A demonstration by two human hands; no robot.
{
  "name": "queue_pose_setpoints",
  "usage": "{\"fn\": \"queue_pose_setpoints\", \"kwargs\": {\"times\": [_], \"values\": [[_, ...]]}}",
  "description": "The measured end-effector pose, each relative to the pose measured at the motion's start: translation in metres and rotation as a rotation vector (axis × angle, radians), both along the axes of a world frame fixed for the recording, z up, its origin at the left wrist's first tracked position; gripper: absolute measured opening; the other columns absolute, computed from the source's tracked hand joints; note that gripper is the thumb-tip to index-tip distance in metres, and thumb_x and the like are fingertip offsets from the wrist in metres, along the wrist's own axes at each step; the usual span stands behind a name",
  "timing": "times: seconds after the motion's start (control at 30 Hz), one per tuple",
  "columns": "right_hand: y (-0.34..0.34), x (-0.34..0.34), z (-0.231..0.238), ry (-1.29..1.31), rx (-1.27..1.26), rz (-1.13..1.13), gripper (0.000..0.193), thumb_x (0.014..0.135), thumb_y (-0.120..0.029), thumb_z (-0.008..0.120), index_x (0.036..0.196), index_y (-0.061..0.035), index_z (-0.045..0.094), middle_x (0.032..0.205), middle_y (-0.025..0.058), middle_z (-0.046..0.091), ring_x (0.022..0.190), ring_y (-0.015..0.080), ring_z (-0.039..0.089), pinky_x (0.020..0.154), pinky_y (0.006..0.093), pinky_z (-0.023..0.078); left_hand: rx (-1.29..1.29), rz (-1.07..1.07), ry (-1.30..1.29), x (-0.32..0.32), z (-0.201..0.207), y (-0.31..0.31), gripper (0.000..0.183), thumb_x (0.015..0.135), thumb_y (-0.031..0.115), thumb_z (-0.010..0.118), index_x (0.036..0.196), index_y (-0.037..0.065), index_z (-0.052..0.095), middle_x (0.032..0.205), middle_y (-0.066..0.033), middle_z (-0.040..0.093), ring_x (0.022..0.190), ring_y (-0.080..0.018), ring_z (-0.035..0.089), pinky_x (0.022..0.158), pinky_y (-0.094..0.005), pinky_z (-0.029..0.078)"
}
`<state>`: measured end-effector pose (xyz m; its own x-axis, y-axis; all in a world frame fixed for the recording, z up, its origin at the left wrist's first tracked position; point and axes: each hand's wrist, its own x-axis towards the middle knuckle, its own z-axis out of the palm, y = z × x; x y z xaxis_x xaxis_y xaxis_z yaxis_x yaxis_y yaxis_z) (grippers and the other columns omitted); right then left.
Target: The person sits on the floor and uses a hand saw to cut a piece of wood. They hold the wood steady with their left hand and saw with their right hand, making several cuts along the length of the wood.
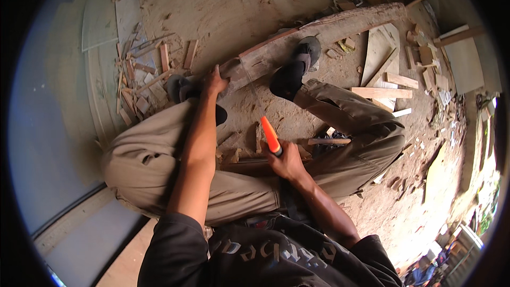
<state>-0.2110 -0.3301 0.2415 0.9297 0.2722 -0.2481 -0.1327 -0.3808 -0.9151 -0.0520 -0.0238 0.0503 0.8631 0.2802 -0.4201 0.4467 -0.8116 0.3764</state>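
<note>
A long, rough wooden plank [276, 57] lies slanting from my left foot up toward the far right. My left hand [215, 82] grips its near left end, thumb and fingers against the wood. In my right hand [287, 160] is the orange handle [271, 135] of a handsaw, held above the ground between my legs. The saw's thin blade [255, 99] reaches forward to the plank near my left hand and is hard to make out. My sandalled right foot [307, 53] rests on or against the plank; I cannot tell which.
Wood offcuts [164, 57] and scraps litter the dirt floor at the left. More cut wood pieces [381, 93] lie beside a pale flat board [380, 48] at the right. A grey-blue panel [58, 127] stands along the left side. My bent legs [154, 154] frame the space.
</note>
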Motion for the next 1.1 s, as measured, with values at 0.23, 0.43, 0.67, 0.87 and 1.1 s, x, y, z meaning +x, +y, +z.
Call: {"fn": "queue_pose_setpoints", "kwargs": {"times": [0.23,0.43,0.67,0.87,1.1], "values": [[0.007,0.039,0.010,0.280,-0.109,0.011,0.039,0.084,-0.034,0.063,0.079,0.0050,0.063,0.064,0.0250,0.057,0.069,0.0348,0.060,0.062,0.0432,0.048,0.221,-0.100,-0.145,-0.014,-0.006,-0.025,0.101,0.072,0.044,0.075,0.146,0.000,0.021,0.147,-0.0281,0.028,0.136,-0.0422,0.027,0.111,-0.0485,0.027],[0.008,0.045,0.017,0.314,-0.120,0.044,0.032,0.080,-0.026,0.064,0.085,0.0056,0.064,0.072,0.0293,0.061,0.080,0.0435,0.063,0.068,0.0463,0.051,0.093,-0.002,-0.180,-0.011,-0.019,-0.001,0.094,0.077,0.054,0.067,0.142,-0.003,0.028,0.144,-0.0296,0.033,0.137,-0.0417,0.026,0.112,-0.0492,0.024],[-0.007,0.020,0.012,0.092,-0.078,0.023,0.030,0.078,-0.023,0.064,0.084,0.0058,0.063,0.070,0.0261,0.061,0.076,0.0407,0.065,0.068,0.0429,0.050,-0.483,0.576,0.068,0.040,0.030,-0.044,0.087,0.083,0.075,0.042,0.115,-0.005,0.056,0.128,-0.0242,0.054,0.119,-0.0342,0.053,0.095,-0.0438,0.040],[0.004,0.037,0.007,0.276,-0.121,0.121,0.031,0.075,-0.021,0.066,0.089,0.0064,0.064,0.075,0.0278,0.062,0.082,0.0420,0.064,0.072,0.0431,0.051,-0.190,0.499,-0.117,0.060,0.048,-0.043,0.081,0.086,0.070,0.043,0.089,-0.008,0.065,0.089,-0.0270,0.066,0.089,-0.0411,0.064,0.078,-0.0474,0.047],[0.024,0.057,0.000,0.269,-0.114,0.055,0.030,0.078,-0.024,0.063,0.077,0.0054,0.061,0.062,0.0234,0.059,0.062,0.0347,0.064,0.061,0.0414,0.049,0.030,-0.402,-0.035,0.095,0.130,-0.023,0.044,0.085,0.043,0.062,0.074,0.000,0.064,0.072,-0.0192,0.065,0.072,-0.0345,0.065,0.066,-0.0432,0.049]]}}
